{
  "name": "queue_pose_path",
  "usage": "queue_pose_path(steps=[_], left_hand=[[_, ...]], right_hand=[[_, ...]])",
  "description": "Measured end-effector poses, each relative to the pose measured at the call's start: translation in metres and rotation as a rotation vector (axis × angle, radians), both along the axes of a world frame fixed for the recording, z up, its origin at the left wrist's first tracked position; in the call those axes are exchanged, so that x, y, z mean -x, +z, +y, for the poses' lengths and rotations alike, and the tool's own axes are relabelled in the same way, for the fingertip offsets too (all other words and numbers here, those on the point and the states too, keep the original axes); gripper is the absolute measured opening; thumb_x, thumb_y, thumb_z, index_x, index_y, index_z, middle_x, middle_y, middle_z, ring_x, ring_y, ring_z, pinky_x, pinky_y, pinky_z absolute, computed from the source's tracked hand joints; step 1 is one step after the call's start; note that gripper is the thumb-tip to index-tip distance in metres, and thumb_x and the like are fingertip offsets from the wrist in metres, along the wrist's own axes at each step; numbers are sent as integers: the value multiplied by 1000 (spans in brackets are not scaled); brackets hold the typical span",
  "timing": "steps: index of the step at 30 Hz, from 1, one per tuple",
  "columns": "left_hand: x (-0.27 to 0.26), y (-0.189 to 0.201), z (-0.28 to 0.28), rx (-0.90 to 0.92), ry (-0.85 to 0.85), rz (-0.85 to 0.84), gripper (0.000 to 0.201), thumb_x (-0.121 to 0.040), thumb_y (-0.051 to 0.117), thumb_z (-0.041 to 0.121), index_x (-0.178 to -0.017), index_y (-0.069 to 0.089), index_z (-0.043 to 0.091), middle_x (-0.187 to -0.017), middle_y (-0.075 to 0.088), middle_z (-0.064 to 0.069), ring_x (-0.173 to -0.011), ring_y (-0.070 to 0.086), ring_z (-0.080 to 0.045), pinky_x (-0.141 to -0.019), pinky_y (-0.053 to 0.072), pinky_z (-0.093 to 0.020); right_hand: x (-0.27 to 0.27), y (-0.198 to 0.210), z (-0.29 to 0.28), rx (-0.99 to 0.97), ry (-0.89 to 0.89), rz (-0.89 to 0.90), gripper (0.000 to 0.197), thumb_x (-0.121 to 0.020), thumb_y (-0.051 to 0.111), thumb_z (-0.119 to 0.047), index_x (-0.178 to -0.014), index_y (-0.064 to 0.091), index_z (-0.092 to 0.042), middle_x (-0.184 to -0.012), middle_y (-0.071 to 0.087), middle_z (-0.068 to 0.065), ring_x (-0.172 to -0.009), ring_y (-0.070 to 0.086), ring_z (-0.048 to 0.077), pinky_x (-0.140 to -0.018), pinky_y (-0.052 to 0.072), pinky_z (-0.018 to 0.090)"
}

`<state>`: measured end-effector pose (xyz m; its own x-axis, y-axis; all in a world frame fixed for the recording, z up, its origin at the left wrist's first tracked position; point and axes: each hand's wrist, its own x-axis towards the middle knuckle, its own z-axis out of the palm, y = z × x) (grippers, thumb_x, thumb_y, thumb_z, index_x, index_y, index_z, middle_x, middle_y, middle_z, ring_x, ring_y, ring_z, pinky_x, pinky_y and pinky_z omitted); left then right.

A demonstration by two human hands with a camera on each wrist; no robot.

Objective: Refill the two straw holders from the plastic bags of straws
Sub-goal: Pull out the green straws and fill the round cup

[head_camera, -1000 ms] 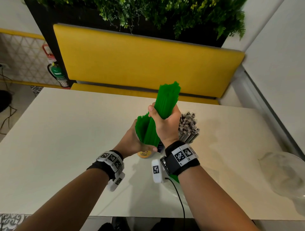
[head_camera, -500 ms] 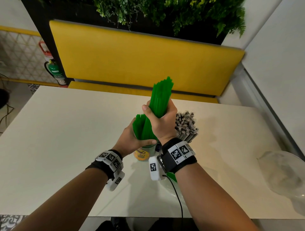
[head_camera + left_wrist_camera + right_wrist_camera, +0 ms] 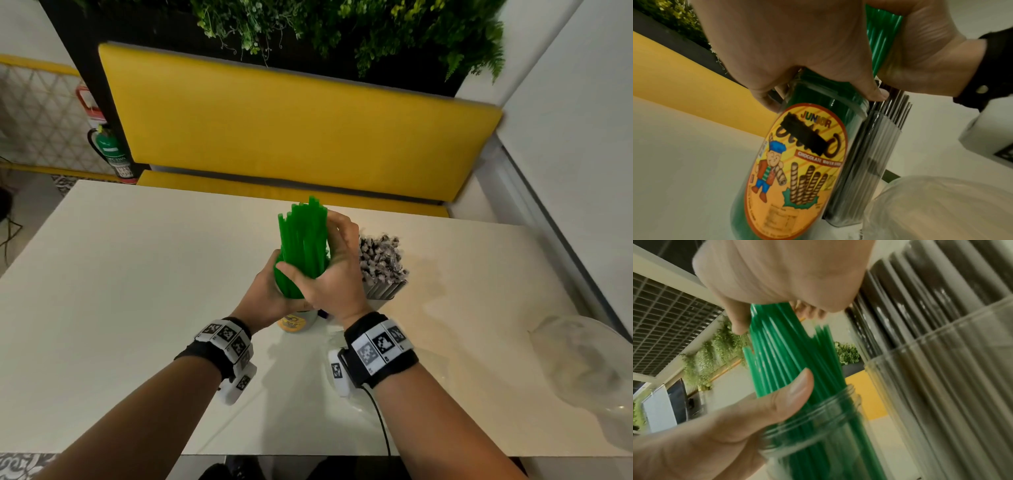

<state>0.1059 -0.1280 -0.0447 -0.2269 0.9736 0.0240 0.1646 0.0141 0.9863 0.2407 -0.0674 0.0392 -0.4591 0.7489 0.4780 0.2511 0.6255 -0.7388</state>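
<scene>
A bundle of green straws (image 3: 303,246) stands with its lower ends inside a clear jar with an orange label (image 3: 294,322), the left straw holder. My left hand (image 3: 269,296) grips the jar at its mouth, the thumb lying against the straws (image 3: 789,356). My right hand (image 3: 337,260) curls round the bundle above the jar mouth (image 3: 818,408), thumb across the front. Touching the jar's right side is a clear ribbed holder (image 3: 865,162) packed with dark wrapped straws (image 3: 380,265).
A crumpled clear plastic bag (image 3: 582,370) lies at the right end of the white table (image 3: 120,291). More clear plastic (image 3: 941,207) sits just in front of the holders. A yellow bench (image 3: 291,130) runs behind the table's far edge.
The green bundle has dropped lower into the jar. My right hand came down with it and its grip has loosened. The left hand stayed on the jar.
</scene>
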Motion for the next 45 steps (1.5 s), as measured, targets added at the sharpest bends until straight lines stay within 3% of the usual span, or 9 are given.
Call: queue_pose_path(steps=[5,10,14,18,24,28,37,40,45], left_hand=[[3,3,-1,18,-39,-23,98,-62,100,29,-143,45,22,-136,65,5,-128,61,-17,-107,50,-50],[3,5,0,51,-48,4,102,-60,99,40,-144,43,31,-136,63,13,-129,58,-7,-107,50,-38],[6,0,0,100,-39,22,102,-54,97,55,-140,49,26,-129,67,12,-121,64,-9,-101,55,-41],[6,1,2,49,-9,112,77,-63,88,50,-125,57,16,-113,69,7,-107,66,-7,-84,55,-25],[5,-1,1,-17,-11,104,81,-65,95,27,-132,50,16,-120,66,9,-111,65,-5,-86,55,-24],[5,-3,2,-9,-10,127,77,-66,94,19,-129,50,19,-120,65,3,-110,65,-14,-88,59,-43],[7,4,0,73,-59,105,84,-65,96,33,-134,48,21,-126,66,1,-117,65,-18,-94,58,-49],[6,8,-5,103,-52,46,100,-61,98,30,-143,41,22,-135,60,4,-125,59,-7,-101,54,-37],[19,6,-33,182,67,225,118,-58,95,46,-151,27,20,-151,40,3,-131,46,-15,-105,41,-36]], right_hand=[[-16,21,-6,61,81,44,103,-70,89,-39,-151,36,-4,-137,50,2,-128,48,18,-107,43,36],[5,83,-9,-130,149,125,74,-89,70,-33,-148,41,1,-150,49,12,-139,45,25,-114,37,45],[34,85,2,-458,206,-435,44,-105,43,-36,-138,58,-12,-144,58,4,-140,44,24,-116,28,39],[29,15,7,-337,292,-801,51,-105,26,-35,-127,64,-9,-138,62,7,-135,50,27,-118,29,42],[22,15,5,-303,176,-658,50,-107,31,-40,-142,53,-12,-159,42,7,-151,29,23,-126,14,38],[22,11,-1,-253,136,-747,55,-106,29,-46,-143,50,-11,-156,45,9,-150,29,26,-125,18,40],[17,10,8,-151,232,-828,55,-108,29,-45,-152,38,-13,-164,30,6,-154,18,25,-125,13,40],[2,48,8,-1,186,-606,54,-110,30,-43,-155,35,-15,-167,24,4,-155,17,18,-124,11,34],[-85,100,-21,208,98,-116,34,-108,44,-29,-130,63,-11,-130,65,-1,-122,58,8,-102,43,19]])
